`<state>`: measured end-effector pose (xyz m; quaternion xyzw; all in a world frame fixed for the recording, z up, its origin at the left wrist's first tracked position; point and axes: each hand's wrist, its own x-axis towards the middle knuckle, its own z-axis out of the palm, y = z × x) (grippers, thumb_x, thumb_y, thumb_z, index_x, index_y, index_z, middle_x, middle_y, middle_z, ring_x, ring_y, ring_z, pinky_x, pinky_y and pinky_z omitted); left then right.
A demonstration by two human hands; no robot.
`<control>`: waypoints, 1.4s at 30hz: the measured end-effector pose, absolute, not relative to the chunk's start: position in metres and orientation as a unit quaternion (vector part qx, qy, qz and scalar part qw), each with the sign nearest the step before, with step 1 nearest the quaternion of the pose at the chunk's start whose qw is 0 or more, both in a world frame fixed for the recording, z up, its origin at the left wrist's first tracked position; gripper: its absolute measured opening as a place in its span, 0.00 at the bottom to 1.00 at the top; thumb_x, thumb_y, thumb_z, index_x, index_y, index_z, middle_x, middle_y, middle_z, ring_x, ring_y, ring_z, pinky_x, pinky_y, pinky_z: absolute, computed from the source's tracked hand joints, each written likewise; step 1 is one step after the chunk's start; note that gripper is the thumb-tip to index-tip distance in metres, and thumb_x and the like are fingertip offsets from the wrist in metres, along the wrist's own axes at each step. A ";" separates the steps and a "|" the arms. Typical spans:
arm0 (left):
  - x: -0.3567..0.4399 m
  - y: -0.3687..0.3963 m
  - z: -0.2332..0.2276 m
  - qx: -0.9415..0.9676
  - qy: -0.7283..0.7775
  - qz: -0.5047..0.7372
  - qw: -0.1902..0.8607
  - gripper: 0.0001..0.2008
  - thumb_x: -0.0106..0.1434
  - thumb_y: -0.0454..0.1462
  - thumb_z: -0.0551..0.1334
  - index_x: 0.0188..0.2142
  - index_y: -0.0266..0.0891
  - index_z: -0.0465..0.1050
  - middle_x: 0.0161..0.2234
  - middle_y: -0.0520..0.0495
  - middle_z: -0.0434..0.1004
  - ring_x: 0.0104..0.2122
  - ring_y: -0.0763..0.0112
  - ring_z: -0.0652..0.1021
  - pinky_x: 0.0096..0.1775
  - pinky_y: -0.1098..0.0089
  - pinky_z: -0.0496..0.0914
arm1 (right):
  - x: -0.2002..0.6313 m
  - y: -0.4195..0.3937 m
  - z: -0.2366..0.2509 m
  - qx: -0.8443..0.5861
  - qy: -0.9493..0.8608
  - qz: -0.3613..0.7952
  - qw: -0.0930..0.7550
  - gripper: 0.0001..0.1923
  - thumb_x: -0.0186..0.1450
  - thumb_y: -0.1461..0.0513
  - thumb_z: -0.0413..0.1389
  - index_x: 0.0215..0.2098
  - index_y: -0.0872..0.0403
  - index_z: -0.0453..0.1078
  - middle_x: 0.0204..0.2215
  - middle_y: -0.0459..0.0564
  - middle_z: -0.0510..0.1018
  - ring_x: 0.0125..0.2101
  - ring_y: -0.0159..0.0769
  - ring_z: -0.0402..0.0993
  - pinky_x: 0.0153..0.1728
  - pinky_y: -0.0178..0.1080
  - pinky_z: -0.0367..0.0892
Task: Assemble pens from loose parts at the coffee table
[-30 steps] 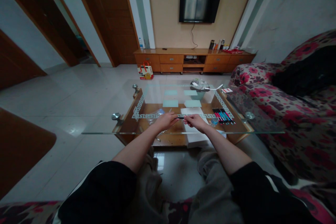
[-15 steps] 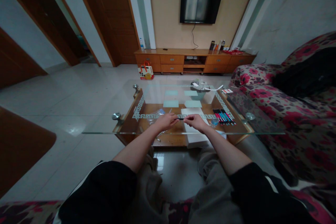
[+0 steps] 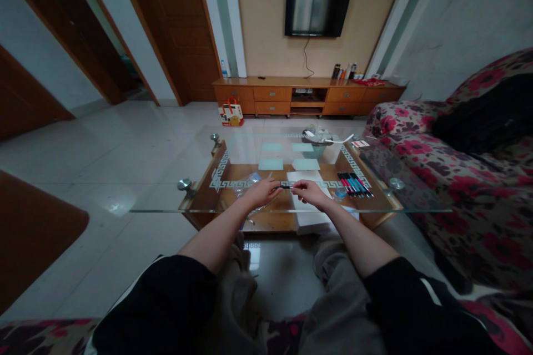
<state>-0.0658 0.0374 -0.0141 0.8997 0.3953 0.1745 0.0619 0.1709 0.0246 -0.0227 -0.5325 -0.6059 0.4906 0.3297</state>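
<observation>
My left hand (image 3: 261, 191) and my right hand (image 3: 308, 193) are held close together above the near part of a glass coffee table (image 3: 175, 212). Between their fingertips they hold a thin dark pen (image 3: 286, 187), lying level. Each hand pinches one end of it. A white box (image 3: 310, 216) lies under the glass beneath my right hand. Just right of that hand, a row of several pens (image 3: 354, 183) in red, blue and black lies on the glass. A crumpled clear plastic bag (image 3: 246, 183) sits beside my left hand.
A small basket (image 3: 316, 144) of odds and ends stands at the table's far end. A floral sofa (image 3: 458, 177) runs along the right. A wooden TV cabinet (image 3: 308, 94) stands at the far wall with a TV (image 3: 318, 8) above it. Tiled floor lies to the left.
My hands have barely moved; the pen stays pinched between them, and the fingers have shifted slightly along it.
</observation>
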 end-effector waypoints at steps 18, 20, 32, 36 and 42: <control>-0.067 0.037 -0.012 0.896 0.392 0.192 0.080 0.16 0.71 0.45 0.53 0.39 0.39 0.74 0.36 0.44 0.73 0.35 0.67 0.73 0.37 0.68 0.67 | 0.171 0.027 -0.024 -0.551 -0.583 0.494 0.335 0.13 0.61 0.53 0.61 0.37 0.55 0.74 0.30 0.48 0.78 0.21 0.25 0.66 0.15 0.27 0.56; -0.067 0.037 -0.012 0.896 0.390 0.194 0.082 0.16 0.71 0.45 0.52 0.38 0.39 0.74 0.37 0.44 0.73 0.35 0.67 0.73 0.37 0.68 0.67 | 0.170 0.027 -0.024 -0.553 -0.578 0.502 0.329 0.15 0.63 0.51 0.59 0.35 0.56 0.74 0.31 0.50 0.79 0.20 0.25 0.65 0.15 0.27 0.55; -0.069 0.039 -0.014 0.894 0.398 0.187 0.082 0.15 0.71 0.45 0.53 0.39 0.39 0.74 0.36 0.44 0.74 0.36 0.66 0.74 0.39 0.68 0.68 | 0.185 0.035 -0.016 -0.568 -0.606 0.378 0.409 0.11 0.59 0.56 0.61 0.36 0.56 0.75 0.30 0.50 0.78 0.27 0.32 0.70 0.26 0.33 0.66; -0.069 0.039 -0.014 0.893 0.402 0.183 0.088 0.15 0.71 0.44 0.53 0.38 0.38 0.74 0.36 0.44 0.74 0.36 0.66 0.74 0.39 0.68 0.68 | 0.209 0.040 -0.016 -0.599 -0.709 0.198 0.316 0.05 0.60 0.63 0.60 0.35 0.55 0.75 0.34 0.51 0.79 0.34 0.36 0.73 0.40 0.38 0.67; -0.070 0.038 -0.014 0.894 0.402 0.179 0.087 0.15 0.71 0.45 0.53 0.37 0.39 0.74 0.36 0.44 0.75 0.35 0.67 0.74 0.38 0.68 0.67 | 0.218 0.033 -0.019 -0.621 -0.753 0.088 0.198 0.08 0.64 0.64 0.56 0.39 0.52 0.77 0.44 0.54 0.75 0.43 0.40 0.73 0.42 0.37 0.65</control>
